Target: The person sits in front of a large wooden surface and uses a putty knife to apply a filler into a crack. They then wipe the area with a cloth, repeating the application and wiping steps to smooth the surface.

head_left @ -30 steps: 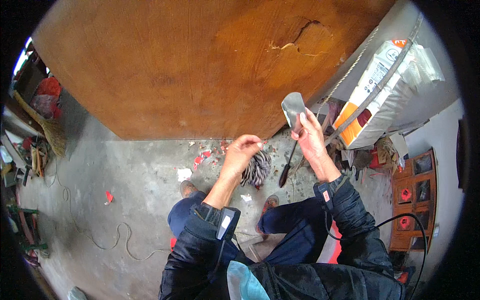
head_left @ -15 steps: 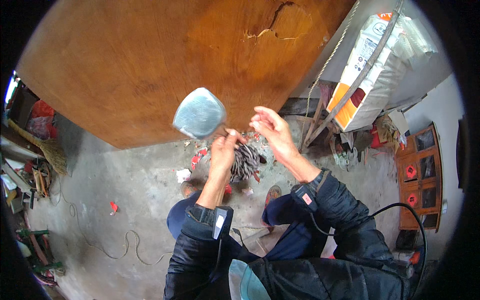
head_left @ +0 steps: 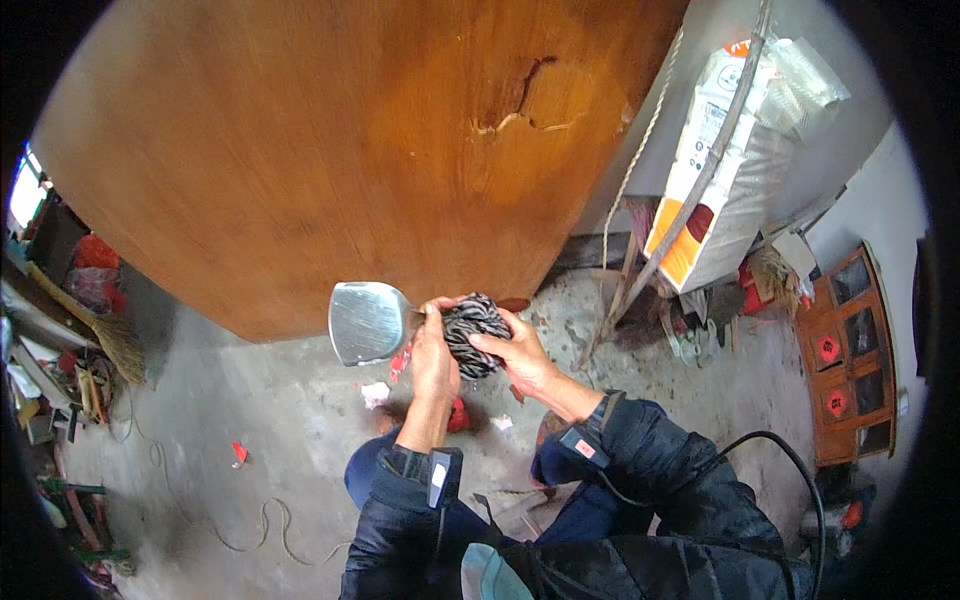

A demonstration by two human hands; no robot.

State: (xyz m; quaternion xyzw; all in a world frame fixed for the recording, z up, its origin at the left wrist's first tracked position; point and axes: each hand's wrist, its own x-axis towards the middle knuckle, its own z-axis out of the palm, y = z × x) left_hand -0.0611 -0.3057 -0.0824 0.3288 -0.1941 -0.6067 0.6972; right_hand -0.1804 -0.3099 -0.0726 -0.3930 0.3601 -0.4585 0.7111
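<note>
A wok spatula (head_left: 368, 325) with a broad, scratched metal blade points left in front of the wooden panel. My left hand (head_left: 433, 360) is closed round its handle just behind the blade. Against that hand lies a bundled black-and-white striped cloth or cord (head_left: 474, 338); which of the two I cannot tell. From the other side my right hand (head_left: 526, 358) grips the bundle, its thumb pressed on top. Most of the handle is hidden behind the bundle and my fingers.
A large wooden panel (head_left: 330, 150) with a cracked patch stands ahead. At right are a pole (head_left: 715, 150), a tall white-and-orange bag (head_left: 740, 190) and a small cabinet (head_left: 850, 355). A broom (head_left: 110, 335) leans at left. A cord (head_left: 265, 530) and red scraps lie on the concrete floor.
The spatula has come down and slightly left, and its blade has turned. My right hand, empty and raised before, has come down onto the striped bundle, which sits closer to my left hand.
</note>
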